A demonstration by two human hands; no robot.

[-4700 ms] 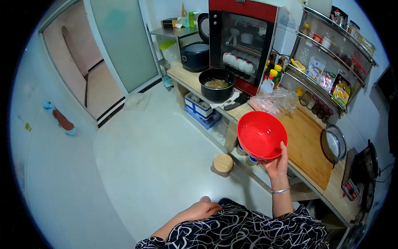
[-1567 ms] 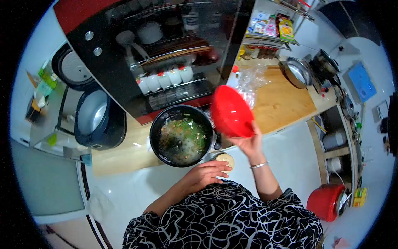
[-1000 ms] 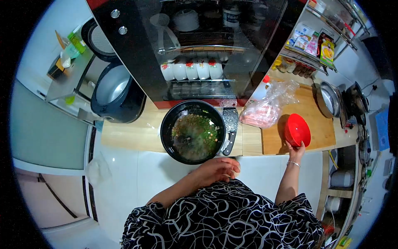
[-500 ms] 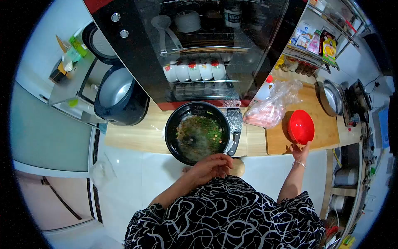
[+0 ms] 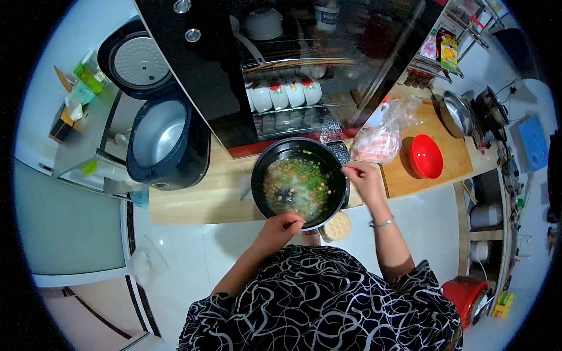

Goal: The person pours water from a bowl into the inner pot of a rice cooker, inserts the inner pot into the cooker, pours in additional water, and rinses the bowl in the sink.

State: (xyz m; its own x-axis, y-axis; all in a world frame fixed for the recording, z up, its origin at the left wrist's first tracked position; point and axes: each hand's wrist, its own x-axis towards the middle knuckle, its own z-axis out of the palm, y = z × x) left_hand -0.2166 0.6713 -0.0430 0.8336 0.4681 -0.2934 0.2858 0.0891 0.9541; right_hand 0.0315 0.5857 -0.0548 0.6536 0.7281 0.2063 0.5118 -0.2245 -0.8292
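The black pot [image 5: 256, 182], holding cloudy liquid with green and orange bits, is on the wooden counter beneath the cabinet. At its near rim, my left hand [image 5: 281, 230] is closed, with thumb and fingers pinched on the edge. My right hand [image 5: 365, 178] pinches the rim on the right side. Beside the pot, a knife [image 5: 340, 152] is partly covered by the pot and my right hand. The red bowl [image 5: 426, 157] rests on the cutting board [image 5: 458, 153], touched by neither hand.
An open rice cooker [image 5: 167, 143] stands left of the pot. The glass-front cabinet [image 5: 293, 58] rises behind. A plastic bag of pink contents [image 5: 380, 143] lies by the board, with a metal basin [image 5: 456, 114] farther right. Below the counter edge is a stool [image 5: 338, 226].
My right hand has let go of the red bowl, left it on the board and come over to the pot's right rim. My left hand has closed at the near rim. The view has shifted.
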